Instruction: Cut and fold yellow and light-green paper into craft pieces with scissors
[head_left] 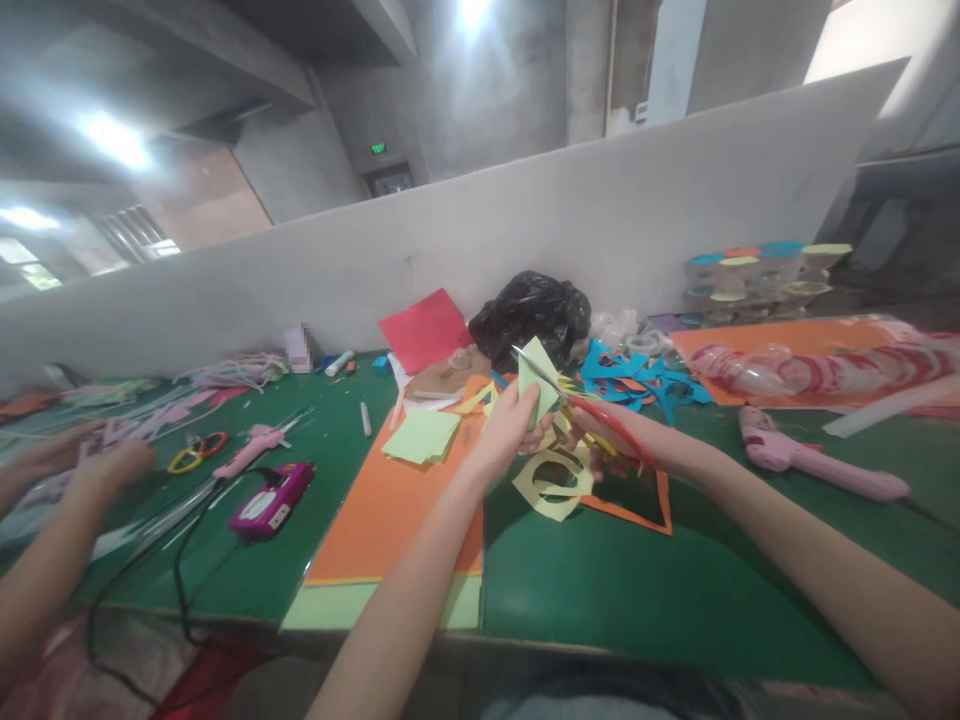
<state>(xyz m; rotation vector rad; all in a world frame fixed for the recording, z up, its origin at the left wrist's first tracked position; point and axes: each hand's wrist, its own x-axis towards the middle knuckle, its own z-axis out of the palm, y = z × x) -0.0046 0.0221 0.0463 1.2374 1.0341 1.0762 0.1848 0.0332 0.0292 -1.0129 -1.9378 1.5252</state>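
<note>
My left hand (507, 428) pinches a small piece of light green paper (537, 377) held up over the green table (622, 590). My right hand (592, 432) grips red-handled scissors (600, 413), whose blades are cutting into the paper's upper edge. Under both hands lie yellow paper offcuts with round holes (555, 480). A stack of light green sheets (421, 436) rests on a large orange sheet (390, 510) to the left of my hands.
Another person's hands (90, 462) work at the far left, near small scissors (196, 452) and a magenta device (271, 500) with a black cable. Pink glue guns (810, 460) (255, 448), a black bag (529, 312), red paper (424, 330), blue scraps (637, 378) and stacked cups (750, 275) surround me.
</note>
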